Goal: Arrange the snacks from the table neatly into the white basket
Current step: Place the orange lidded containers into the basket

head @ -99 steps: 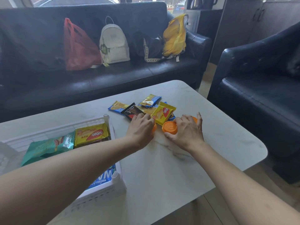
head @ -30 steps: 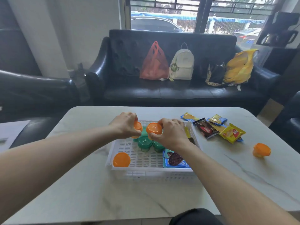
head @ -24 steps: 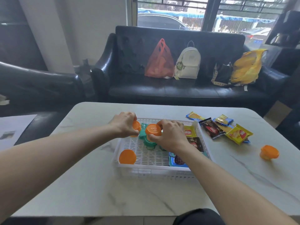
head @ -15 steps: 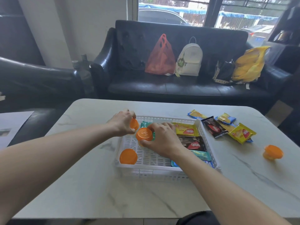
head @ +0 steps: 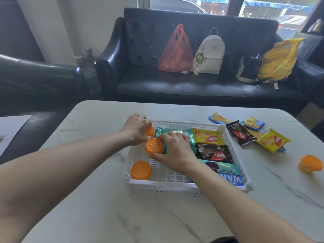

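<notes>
The white basket (head: 231,142) stands on the marble table (head: 98,204). My left hand (head: 136,130) grips an orange jelly cup (head: 150,131) at the basket's far left corner. My right hand (head: 175,151) holds a second orange jelly cup (head: 154,146) against the left wall, just in front of the first. A third orange cup (head: 141,170) sits in the near left corner. Snack packets fill the basket's right half: yellow (head: 207,136), dark (head: 214,154), blue (head: 228,172), and a teal one (head: 182,133) partly under my right hand.
Loose packets (head: 254,134) lie on the table right of the basket, and one more orange cup (head: 310,163) stands near the right edge. A black sofa (head: 192,85) with bags runs behind the table; a dark armchair is at the left.
Both hands carried orange cups from the loose pile into the basket, then shifted them leftward and down to the basket's left wall. The view has moved closer.
</notes>
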`<action>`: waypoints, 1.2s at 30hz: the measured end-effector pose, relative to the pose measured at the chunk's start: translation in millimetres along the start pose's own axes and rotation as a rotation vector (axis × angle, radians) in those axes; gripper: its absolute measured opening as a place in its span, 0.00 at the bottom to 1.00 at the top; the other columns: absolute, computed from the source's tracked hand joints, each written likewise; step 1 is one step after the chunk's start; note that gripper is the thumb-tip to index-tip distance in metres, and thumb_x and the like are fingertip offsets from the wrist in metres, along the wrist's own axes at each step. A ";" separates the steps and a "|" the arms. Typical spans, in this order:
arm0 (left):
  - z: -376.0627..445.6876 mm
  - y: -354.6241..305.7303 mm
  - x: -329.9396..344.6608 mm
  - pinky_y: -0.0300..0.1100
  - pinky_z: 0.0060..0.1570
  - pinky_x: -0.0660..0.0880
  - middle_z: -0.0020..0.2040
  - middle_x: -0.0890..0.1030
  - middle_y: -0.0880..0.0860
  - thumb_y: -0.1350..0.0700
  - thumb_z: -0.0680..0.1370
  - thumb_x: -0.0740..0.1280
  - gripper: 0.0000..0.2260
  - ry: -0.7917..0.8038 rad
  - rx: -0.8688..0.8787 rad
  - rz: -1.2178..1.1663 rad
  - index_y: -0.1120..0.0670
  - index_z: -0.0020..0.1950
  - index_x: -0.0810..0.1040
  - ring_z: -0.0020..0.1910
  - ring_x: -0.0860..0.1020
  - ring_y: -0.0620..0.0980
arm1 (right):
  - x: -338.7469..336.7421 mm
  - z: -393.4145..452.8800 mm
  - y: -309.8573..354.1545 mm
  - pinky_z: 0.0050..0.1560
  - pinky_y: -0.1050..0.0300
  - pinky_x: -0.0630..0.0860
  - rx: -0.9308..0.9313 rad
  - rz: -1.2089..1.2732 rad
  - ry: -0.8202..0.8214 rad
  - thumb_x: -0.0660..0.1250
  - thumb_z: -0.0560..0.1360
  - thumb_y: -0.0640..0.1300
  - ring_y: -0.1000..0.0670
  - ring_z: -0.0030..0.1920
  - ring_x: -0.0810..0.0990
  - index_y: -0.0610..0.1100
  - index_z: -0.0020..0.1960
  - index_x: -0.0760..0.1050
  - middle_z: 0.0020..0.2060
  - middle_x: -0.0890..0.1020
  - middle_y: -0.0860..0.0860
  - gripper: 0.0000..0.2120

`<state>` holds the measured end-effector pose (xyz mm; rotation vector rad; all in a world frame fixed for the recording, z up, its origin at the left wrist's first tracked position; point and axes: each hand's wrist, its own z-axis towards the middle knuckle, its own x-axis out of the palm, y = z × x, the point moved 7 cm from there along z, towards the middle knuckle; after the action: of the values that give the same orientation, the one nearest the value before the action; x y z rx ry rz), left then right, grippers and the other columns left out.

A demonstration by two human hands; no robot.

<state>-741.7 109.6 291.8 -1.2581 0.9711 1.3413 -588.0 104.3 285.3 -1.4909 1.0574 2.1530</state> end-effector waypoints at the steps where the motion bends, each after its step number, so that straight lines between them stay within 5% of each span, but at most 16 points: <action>1: 1.6 0.5 0.3 0.50 0.60 0.71 0.63 0.77 0.53 0.39 0.72 0.73 0.29 -0.006 0.006 0.005 0.51 0.69 0.75 0.62 0.71 0.55 | 1.7 1.1 -0.4 0.71 0.46 0.54 -0.002 -0.010 0.004 0.66 0.71 0.68 0.49 0.64 0.70 0.54 0.66 0.73 0.60 0.76 0.54 0.29; 11: 10.8 7.2 -1.3 0.49 0.58 0.73 0.60 0.78 0.52 0.44 0.75 0.72 0.23 -0.034 0.067 -0.052 0.50 0.68 0.76 0.59 0.73 0.55 | 16.1 17.0 7.1 0.72 0.42 0.55 0.000 -0.076 0.024 0.66 0.72 0.66 0.46 0.62 0.72 0.53 0.63 0.74 0.56 0.77 0.52 0.25; 18: 7.3 18.9 -14.6 0.49 0.56 0.77 0.57 0.81 0.53 0.54 0.81 0.65 0.09 -0.140 0.080 -0.121 0.52 0.60 0.79 0.55 0.75 0.54 | 28.9 29.1 17.6 0.71 0.41 0.58 0.040 -0.097 0.025 0.67 0.72 0.64 0.43 0.61 0.73 0.50 0.59 0.76 0.54 0.78 0.49 0.23; 26: -9.7 25.0 -4.3 0.48 0.56 0.77 0.57 0.81 0.54 0.56 0.82 0.64 0.08 -0.163 0.055 -0.136 0.53 0.60 0.79 0.55 0.76 0.54 | 30.0 34.2 26.7 0.63 0.43 0.62 0.084 -0.025 -0.077 0.71 0.71 0.61 0.46 0.58 0.75 0.51 0.59 0.68 0.54 0.81 0.52 0.23; 36: -24.5 25.1 0.6 0.47 0.59 0.75 0.63 0.78 0.54 0.55 0.80 0.69 0.14 -0.171 0.054 -0.127 0.53 0.65 0.76 0.60 0.75 0.55 | 29.6 34.8 24.6 0.66 0.39 0.63 0.098 -0.016 -0.052 0.69 0.70 0.67 0.45 0.61 0.75 0.51 0.58 0.69 0.56 0.80 0.53 0.25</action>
<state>-762.1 81.7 285.9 -1.1252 0.7899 1.2926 -638.6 108.4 274.7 -1.3884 1.1120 2.0860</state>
